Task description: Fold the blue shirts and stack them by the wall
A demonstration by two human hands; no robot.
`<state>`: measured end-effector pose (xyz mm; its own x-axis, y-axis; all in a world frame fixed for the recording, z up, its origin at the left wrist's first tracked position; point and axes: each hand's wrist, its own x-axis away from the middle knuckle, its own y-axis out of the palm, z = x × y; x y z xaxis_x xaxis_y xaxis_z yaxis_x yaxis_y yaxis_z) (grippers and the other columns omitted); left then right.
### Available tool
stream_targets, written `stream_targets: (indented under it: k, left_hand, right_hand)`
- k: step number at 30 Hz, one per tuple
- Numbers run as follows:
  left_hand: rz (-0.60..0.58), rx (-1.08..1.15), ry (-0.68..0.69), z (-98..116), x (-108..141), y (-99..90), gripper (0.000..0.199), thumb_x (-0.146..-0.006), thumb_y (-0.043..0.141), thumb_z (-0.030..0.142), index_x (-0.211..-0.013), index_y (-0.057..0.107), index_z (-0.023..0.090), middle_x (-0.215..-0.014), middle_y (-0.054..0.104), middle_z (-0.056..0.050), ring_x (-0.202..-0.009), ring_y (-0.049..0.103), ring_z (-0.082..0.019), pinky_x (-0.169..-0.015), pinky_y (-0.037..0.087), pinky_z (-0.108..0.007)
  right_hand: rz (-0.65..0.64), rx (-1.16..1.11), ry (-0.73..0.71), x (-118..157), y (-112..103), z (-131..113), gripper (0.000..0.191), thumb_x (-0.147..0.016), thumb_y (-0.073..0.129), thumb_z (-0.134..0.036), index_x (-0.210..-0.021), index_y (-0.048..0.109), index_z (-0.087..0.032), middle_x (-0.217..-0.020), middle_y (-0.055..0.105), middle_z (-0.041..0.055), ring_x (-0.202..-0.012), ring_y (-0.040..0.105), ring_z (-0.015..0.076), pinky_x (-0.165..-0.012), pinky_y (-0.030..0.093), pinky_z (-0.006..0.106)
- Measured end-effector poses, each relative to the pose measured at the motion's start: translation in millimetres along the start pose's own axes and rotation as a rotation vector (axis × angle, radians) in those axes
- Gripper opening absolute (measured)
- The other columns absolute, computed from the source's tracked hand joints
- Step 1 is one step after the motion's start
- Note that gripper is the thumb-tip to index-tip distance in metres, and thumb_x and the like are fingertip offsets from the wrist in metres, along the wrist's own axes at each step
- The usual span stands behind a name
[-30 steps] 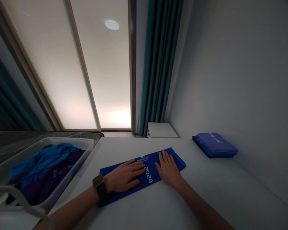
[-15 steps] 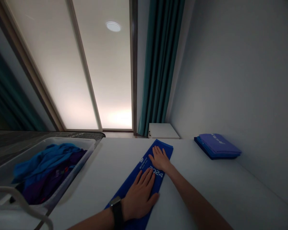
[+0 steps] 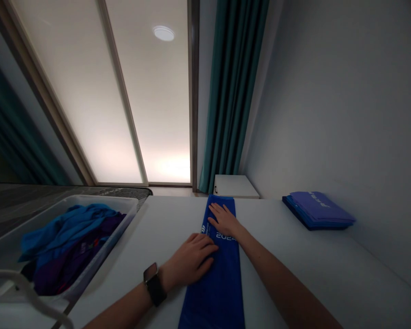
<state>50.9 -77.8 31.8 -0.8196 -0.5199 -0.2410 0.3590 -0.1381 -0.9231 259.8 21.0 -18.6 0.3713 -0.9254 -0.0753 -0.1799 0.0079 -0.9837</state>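
A long, narrow folded blue cloth (image 3: 215,292) with white lettering lies on the white table, running from the near edge towards the far edge. I cannot tell whether it is a shirt or another garment. My right hand (image 3: 224,220) rests flat on its far end, fingers spread, partly over the print. Nearer to me, my left hand (image 3: 193,258), with a black watch (image 3: 154,283) on its wrist, lies across the cloth's left edge. Its fingers are slightly bent and the thumb is apart, with nothing gripped in them.
A stack of folded purple and blue cloths (image 3: 318,210) sits at the table's right, by the wall. On the left stands a white plastic bin (image 3: 132,210) holding crumpled blue and purple clothes (image 3: 71,237). A pale cable (image 3: 30,292) curves at lower left.
The blue cloth has turned from a slant to nearly straight away from me, its far end shifting left. My left hand has moved to the cloth's left edge, fingers more bent.
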Motion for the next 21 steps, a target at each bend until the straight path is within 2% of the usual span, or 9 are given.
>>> stream_targets:
  k: [2, 4, 7, 9, 14, 21]
  left_hand:
    - [0.096, 0.002, -0.118, -15, -1, 1.4, 0.029, -0.094, 0.043, 0.024, -0.117, 0.060, 0.025, -0.112, 0.064, -0.007, -0.107, 0.056, -0.024, -0.096, 0.041, -0.041]
    - [0.186, 0.027, -0.223, -31, 1, 4.9, 0.026, -0.095, 0.041, 0.023, -0.111, 0.061, 0.023, -0.105, 0.065, -0.006, -0.101, 0.057, -0.023, -0.092, 0.042, -0.040]
    - [0.227, 0.088, -0.307, -50, 5, 9.4, 0.025, -0.094, 0.041, 0.023, -0.107, 0.062, 0.022, -0.096, 0.067, -0.005, -0.093, 0.060, -0.021, -0.087, 0.044, -0.038]
    - [0.219, 0.120, -0.346, -56, 7, 10.0, 0.025, -0.093, 0.042, 0.024, -0.107, 0.062, 0.021, -0.092, 0.068, -0.005, -0.091, 0.061, -0.022, -0.086, 0.044, -0.038]
    - [0.210, 0.192, -0.401, -53, 6, 8.7, 0.025, -0.092, 0.043, 0.027, -0.105, 0.064, 0.022, -0.089, 0.070, -0.005, -0.088, 0.063, -0.022, -0.086, 0.045, -0.038]
    - [0.235, 0.208, -0.408, -52, 8, 11.1, 0.024, -0.091, 0.044, 0.025, -0.101, 0.066, 0.022, -0.089, 0.070, -0.004, -0.088, 0.063, -0.021, -0.086, 0.045, -0.037]
  right_hand:
    - [0.047, 0.016, 0.006, -1, -3, -3, 0.062, -0.098, 0.021, -0.045, -0.149, 0.031, -0.011, -0.156, 0.028, 0.0102, -0.145, 0.019, 0.0196, -0.117, 0.006, 0.040]
    - [0.119, 0.045, 0.071, 3, -4, -9, 0.058, -0.098, 0.023, -0.040, -0.146, 0.036, -0.011, -0.155, 0.030, 0.0114, -0.144, 0.021, 0.0213, -0.117, 0.005, 0.041]
    - [0.168, 0.046, 0.235, 17, -2, -23, 0.057, -0.097, 0.026, -0.040, -0.143, 0.041, -0.011, -0.154, 0.032, 0.0142, -0.142, 0.024, 0.0253, -0.116, 0.008, 0.043]
    - [0.136, 0.017, 0.294, 28, 3, -32, 0.061, -0.096, 0.026, -0.044, -0.145, 0.040, -0.010, -0.154, 0.031, 0.0158, -0.142, 0.024, 0.0280, -0.116, 0.010, 0.045]
    - [0.046, -0.014, 0.238, 44, 12, -41, 0.067, -0.097, 0.019, -0.051, -0.149, 0.032, -0.010, -0.157, 0.022, 0.0141, -0.146, 0.015, 0.0278, -0.117, 0.008, 0.046]
    - [0.000, -0.028, 0.079, 26, 8, -36, 0.065, -0.098, 0.020, -0.051, -0.150, 0.030, -0.013, -0.158, 0.021, 0.0105, -0.146, 0.013, 0.0243, -0.118, 0.008, 0.044]
